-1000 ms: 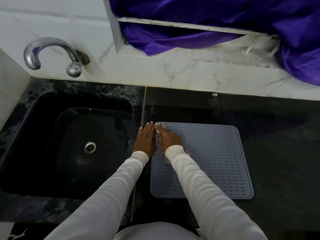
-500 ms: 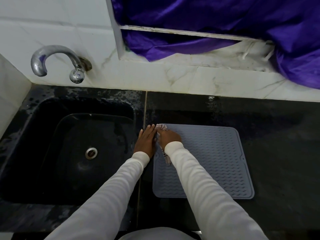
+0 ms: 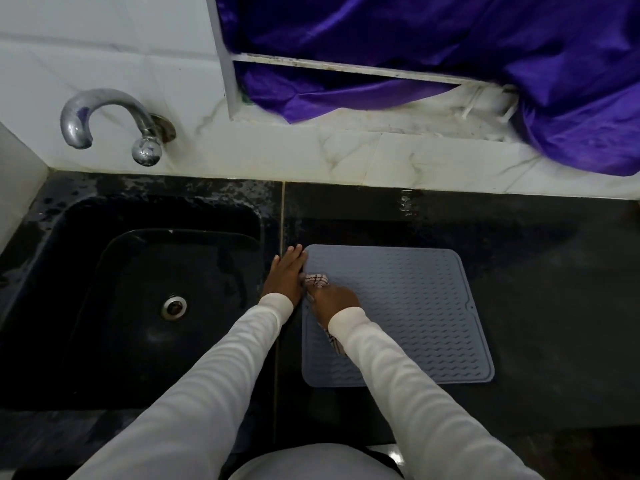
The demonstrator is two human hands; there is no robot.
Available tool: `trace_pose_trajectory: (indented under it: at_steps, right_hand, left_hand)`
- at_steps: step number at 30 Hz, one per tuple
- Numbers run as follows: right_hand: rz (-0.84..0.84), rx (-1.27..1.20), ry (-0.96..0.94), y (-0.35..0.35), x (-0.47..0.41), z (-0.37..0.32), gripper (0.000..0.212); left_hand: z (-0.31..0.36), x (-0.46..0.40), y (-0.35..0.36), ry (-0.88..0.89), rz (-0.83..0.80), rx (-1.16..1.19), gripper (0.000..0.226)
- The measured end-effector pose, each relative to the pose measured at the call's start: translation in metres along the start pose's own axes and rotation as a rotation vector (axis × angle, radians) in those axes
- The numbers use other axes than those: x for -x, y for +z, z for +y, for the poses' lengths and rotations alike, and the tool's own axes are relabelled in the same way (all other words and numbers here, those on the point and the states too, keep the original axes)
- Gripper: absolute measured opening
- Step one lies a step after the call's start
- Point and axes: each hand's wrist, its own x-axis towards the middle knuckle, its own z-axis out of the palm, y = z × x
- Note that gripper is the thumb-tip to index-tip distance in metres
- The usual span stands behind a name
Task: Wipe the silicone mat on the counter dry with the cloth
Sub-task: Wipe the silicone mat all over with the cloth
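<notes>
Centre frame: right hand curled round soft, light cloth on floppy silicone mat; left hand flat, pinning mat's left edge to bench.

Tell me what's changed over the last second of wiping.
The right hand has drawn the cloth back from the mat's far left corner toward the person, along the left edge; that corner now shows bare. It keeps gripping the cloth. The left hand stays flat at the mat's left edge, and the mat has not shifted on the counter.
</notes>
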Motion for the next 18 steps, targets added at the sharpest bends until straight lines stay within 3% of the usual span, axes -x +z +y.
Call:
trace_pose_trajectory:
  at_steps: [10,18]
  right_hand:
    - [0.007,0.035,0.091,0.021,0.038,-0.008,0.048]
    - [-0.001,-0.105,0.196,0.039,0.066,-0.031,0.05]
  left_hand:
    - [0.007,0.007,-0.001,-0.03,-0.093,-0.252,0.054]
    - [0.01,0.011,0.002,-0.055,-0.126,-0.342,0.057]
